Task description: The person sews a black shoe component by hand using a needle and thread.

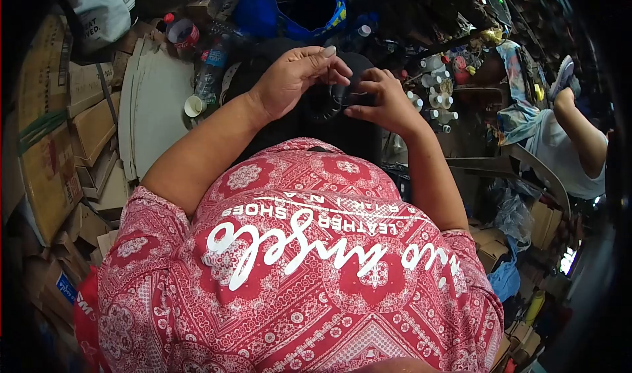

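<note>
My left hand (296, 80) is raised above my lap, its fingers curled inward and the thumb lying along them. Facing it, my right hand (385, 102) has thumb and fingers brought together around something thin and dark; I cannot tell what it is. Between the two hands, just below the fingertips, sits a black round item (322, 106) with a ridged edge. It rests over my dark-clad lap, and its outline partly merges with the dark cloth.
Plastic bottles (214, 57) and a paper cup (194, 106) stand at left, beside a pale curved board (155, 103) and stacked cardboard (95, 119). Ahead is a blue bag (263, 7). Several small white-capped bottles (436, 93) lie right. Another person's leg (582, 133) shows far right.
</note>
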A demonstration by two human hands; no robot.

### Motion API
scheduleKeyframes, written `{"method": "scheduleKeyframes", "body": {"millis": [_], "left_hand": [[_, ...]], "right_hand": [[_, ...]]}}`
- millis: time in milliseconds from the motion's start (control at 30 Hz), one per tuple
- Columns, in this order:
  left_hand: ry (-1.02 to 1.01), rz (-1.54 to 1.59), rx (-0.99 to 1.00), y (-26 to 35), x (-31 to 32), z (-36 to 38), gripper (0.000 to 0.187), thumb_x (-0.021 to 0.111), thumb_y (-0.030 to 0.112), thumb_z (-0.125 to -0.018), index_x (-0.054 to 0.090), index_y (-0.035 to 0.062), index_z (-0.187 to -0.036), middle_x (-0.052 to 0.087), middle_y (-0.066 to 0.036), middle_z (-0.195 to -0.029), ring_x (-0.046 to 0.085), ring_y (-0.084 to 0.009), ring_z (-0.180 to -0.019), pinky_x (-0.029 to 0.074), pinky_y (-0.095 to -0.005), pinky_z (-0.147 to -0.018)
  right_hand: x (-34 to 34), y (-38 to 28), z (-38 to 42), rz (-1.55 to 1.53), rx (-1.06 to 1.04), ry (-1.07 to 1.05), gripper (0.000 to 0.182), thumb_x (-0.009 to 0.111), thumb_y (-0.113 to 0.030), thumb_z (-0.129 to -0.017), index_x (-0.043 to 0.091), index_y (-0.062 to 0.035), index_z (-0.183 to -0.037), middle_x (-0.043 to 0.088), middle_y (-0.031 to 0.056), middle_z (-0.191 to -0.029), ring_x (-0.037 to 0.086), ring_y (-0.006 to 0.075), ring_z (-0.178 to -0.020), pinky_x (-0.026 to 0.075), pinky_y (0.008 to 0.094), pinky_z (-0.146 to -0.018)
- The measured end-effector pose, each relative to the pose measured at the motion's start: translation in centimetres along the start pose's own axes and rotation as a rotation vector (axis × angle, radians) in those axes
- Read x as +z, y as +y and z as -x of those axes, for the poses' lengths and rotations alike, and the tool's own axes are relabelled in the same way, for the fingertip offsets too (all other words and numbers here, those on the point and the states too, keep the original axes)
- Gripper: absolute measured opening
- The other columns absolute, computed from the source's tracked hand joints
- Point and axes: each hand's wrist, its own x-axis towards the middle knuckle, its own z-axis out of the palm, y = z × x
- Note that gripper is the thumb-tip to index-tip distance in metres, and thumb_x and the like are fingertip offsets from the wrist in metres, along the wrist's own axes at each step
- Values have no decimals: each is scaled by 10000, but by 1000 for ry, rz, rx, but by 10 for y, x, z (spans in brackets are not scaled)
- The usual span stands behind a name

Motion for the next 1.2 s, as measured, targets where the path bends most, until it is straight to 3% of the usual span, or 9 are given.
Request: {"method": "scheduleKeyframes", "body": {"millis": [200, 600, 700, 733, 900, 1000, 1067, 1133, 1200], "left_hand": [[27, 63, -15, -3, -9, 3, 391, 389, 301, -992, 626, -10, -992, 644, -109, -945, 618, -202, -921, 443, -333, -904], [63, 294, -65, -3, 4, -1, 399, 379, 308, -995, 611, 11, -860, 644, -132, -922, 622, -238, -922, 451, -351, -901], [-3, 383, -37, -8, -1, -4, 396, 389, 305, -992, 510, 75, -693, 641, -139, -866, 631, -249, -906, 465, -359, -878], [2, 385, -31, -9, -2, -5, 396, 389, 305, -992, 510, 75, -693, 641, -139, -866, 631, -249, -906, 465, -359, -878], [203, 290, -141, -7, 10, -12, 396, 448, 301, -971, 410, 130, -616, 518, -54, -605, 525, -187, -559, 458, -339, -667], [249, 419, -280, -5, -16, -10, 408, 463, 304, -964, 376, 144, -599, 375, 1, -527, 341, -138, -450, 406, -317, -601], [250, 428, -241, -13, -29, -9, 418, 468, 306, -962, 352, 149, -592, 283, 26, -512, 253, -114, -434, 378, -304, -582], [216, 430, -293, -11, -26, -11, 417, 461, 313, -965, 360, 146, -596, 325, 12, -526, 313, -130, -449, 421, -327, -625], [105, 173, -257, -3, -40, -13, 388, 453, 333, -969, 530, 78, -687, 617, -96, -751, 573, -181, -631, 499, -366, -728]], "right_hand": [[-13, 13, 14, -432, 120, 264, 312, 770, -207, -677, 656, -46, -918, 570, 79, -1042, 504, 231, -1057, 396, 352, -924], [31, -12, 25, 123, -93, 365, 201, 749, -158, -715, 635, -37, -829, 556, 98, -914, 556, 243, -864, 442, 335, -773], [33, 10, 11, -335, 155, 697, 182, 560, -190, -915, 628, -30, -864, 567, 84, -911, 554, 204, -840, 421, 301, -803], [30, 11, 8, -986, 314, 692, 246, 487, -237, -961, 621, -53, -869, 581, 67, -887, 555, 183, -839, 425, 313, -818], [11, -32, 1, -2049, 559, 697, 375, 390, -316, -993, 536, -103, -720, 513, 24, -661, 483, 144, -624, 428, 334, -750], [26, 26, 29, -2137, 169, 153, 413, 366, -332, -995, 436, -125, -644, 385, -12, -559, 347, 127, -505, 393, 318, -690], [22, 11, 37, -1992, 352, 333, 433, 355, -342, -995, 378, -134, -616, 308, -23, -531, 261, 120, -472, 357, 306, -646], [26, 15, 43, -2005, 376, 307, 411, 359, -343, -994, 401, -129, -646, 319, -16, -552, 295, 128, -498, 393, 326, -685], [20, 24, 56, -2052, 327, 260, 324, 419, -313, -981, 487, -109, -738, 467, 11, -654, 445, 148, -597, 439, 365, -756]]}}
